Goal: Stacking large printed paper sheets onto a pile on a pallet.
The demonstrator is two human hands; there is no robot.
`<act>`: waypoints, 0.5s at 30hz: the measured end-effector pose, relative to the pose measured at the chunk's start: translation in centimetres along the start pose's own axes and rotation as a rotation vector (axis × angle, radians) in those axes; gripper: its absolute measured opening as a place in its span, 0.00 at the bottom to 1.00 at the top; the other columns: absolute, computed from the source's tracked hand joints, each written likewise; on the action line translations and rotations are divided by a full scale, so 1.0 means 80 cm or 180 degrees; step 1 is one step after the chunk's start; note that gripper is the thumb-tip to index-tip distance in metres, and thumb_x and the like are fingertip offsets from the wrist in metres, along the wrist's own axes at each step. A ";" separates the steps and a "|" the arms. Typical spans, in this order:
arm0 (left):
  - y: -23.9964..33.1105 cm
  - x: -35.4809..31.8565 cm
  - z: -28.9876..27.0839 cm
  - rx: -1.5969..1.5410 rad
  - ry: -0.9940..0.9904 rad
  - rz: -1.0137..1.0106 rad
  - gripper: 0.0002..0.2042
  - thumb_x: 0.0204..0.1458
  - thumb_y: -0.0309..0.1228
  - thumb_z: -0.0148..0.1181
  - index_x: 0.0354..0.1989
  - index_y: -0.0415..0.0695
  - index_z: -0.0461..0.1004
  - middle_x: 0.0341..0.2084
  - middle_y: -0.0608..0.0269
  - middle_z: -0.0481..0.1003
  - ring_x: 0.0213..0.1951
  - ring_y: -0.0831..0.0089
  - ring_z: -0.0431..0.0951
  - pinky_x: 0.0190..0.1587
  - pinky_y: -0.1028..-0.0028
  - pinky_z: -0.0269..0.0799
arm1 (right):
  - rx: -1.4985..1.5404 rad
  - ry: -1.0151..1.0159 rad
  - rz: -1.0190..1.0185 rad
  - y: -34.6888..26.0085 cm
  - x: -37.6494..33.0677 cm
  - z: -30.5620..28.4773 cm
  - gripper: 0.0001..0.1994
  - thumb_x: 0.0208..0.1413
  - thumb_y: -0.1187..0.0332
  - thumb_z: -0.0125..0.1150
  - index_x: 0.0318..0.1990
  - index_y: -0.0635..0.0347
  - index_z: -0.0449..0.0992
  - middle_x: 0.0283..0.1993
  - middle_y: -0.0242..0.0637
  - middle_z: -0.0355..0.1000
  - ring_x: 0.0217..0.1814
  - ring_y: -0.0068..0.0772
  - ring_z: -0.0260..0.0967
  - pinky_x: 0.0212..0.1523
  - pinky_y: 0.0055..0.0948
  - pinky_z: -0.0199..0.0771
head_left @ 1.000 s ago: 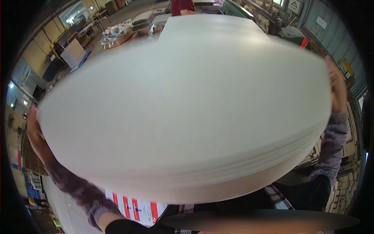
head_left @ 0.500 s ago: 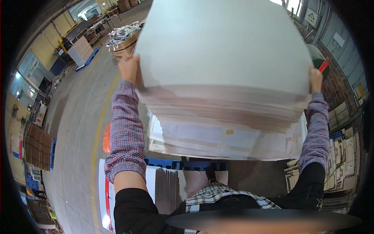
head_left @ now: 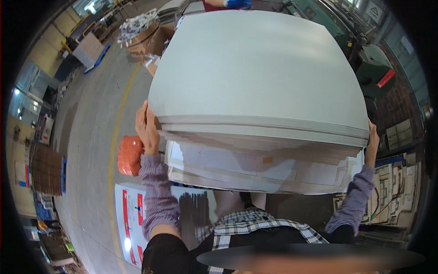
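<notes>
A broad pile of large white cardboard sheets (head_left: pixel 260 68) lies in front of me, its grey edges layered along the near side. At the pile's near left corner is my left hand (head_left: pixel 148 130), fingers stretched upward and apart against the sheet edges. On the opposite side my right hand (head_left: pixel 373 137) rests flat along the near right corner, part of its fingers hidden behind the edge. Under the upper sheets, a lower block (head_left: pixel 219 166) with a white, taped front face juts toward me.
An orange wrapped bundle (head_left: pixel 130 155) sits on the floor at left. White-and-red printed sheets (head_left: pixel 130 219) lie near my left elbow. Green machinery (head_left: pixel 376 68) stands at far right, flat boards (head_left: pixel 388 192) below it. A scrap-filled carton (head_left: pixel 148 43) is at far left; a blue-gloved hand (head_left: pixel 238 3) shows beyond the pile.
The raised top sheets have come down flat onto the pile. Both my hands have moved lower and nearer, and my left fingers have loosened from their grip. Another person's blue glove has appeared at the far side.
</notes>
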State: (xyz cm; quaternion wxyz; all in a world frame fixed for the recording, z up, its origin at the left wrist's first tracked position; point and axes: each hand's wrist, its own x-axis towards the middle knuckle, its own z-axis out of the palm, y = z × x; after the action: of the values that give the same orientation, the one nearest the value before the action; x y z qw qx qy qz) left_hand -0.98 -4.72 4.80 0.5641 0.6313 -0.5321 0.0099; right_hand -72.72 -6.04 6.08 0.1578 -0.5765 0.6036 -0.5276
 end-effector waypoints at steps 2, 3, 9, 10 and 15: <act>0.001 0.000 0.028 -0.0049 0.0921 0.0262 0.17 0.62 0.34 0.48 0.39 0.31 0.78 0.34 0.58 0.77 0.37 0.71 0.74 0.42 0.72 0.68 | -0.0458 0.0402 -0.0257 0.000 -0.013 0.024 0.27 0.68 0.48 0.39 0.51 0.64 0.76 0.48 0.44 0.74 0.52 0.36 0.69 0.55 0.33 0.64; -0.005 0.002 0.034 -0.0028 0.0939 0.0230 0.17 0.62 0.34 0.48 0.39 0.31 0.78 0.34 0.58 0.77 0.37 0.71 0.74 0.42 0.72 0.68 | -0.0873 0.0909 -0.0544 0.003 -0.015 0.033 0.27 0.68 0.49 0.39 0.49 0.65 0.77 0.46 0.45 0.74 0.50 0.38 0.70 0.53 0.34 0.65; -0.020 0.004 0.032 0.0152 0.1255 -0.0091 0.13 0.58 0.31 0.51 0.34 0.33 0.78 0.25 0.60 0.76 0.28 0.71 0.74 0.33 0.73 0.69 | -0.1529 0.1042 -0.0167 0.018 -0.018 0.026 0.29 0.68 0.47 0.35 0.44 0.65 0.77 0.41 0.46 0.75 0.44 0.49 0.73 0.45 0.42 0.69; -0.020 0.000 0.022 -0.0249 0.0947 -0.0745 0.12 0.56 0.30 0.54 0.35 0.33 0.78 0.24 0.60 0.76 0.29 0.71 0.74 0.33 0.73 0.69 | -0.1700 0.0746 0.0132 0.011 -0.018 0.028 0.30 0.68 0.46 0.34 0.44 0.65 0.77 0.40 0.47 0.76 0.43 0.49 0.73 0.45 0.42 0.69; -0.047 -0.099 -0.129 0.0564 0.0642 -0.0293 0.11 0.53 0.30 0.62 0.40 0.36 0.78 0.32 0.59 0.78 0.36 0.69 0.78 0.39 0.73 0.72 | -0.1206 0.1389 0.0237 0.032 -0.109 0.005 0.32 0.68 0.45 0.34 0.44 0.68 0.76 0.33 0.48 0.75 0.36 0.49 0.73 0.39 0.44 0.68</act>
State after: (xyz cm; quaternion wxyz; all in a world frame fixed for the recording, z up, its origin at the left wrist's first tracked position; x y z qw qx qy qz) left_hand 4.26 7.18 1.05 0.5567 0.6981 -0.4402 0.0944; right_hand -71.25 0.71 0.20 -0.0670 -0.4460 0.7319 -0.5109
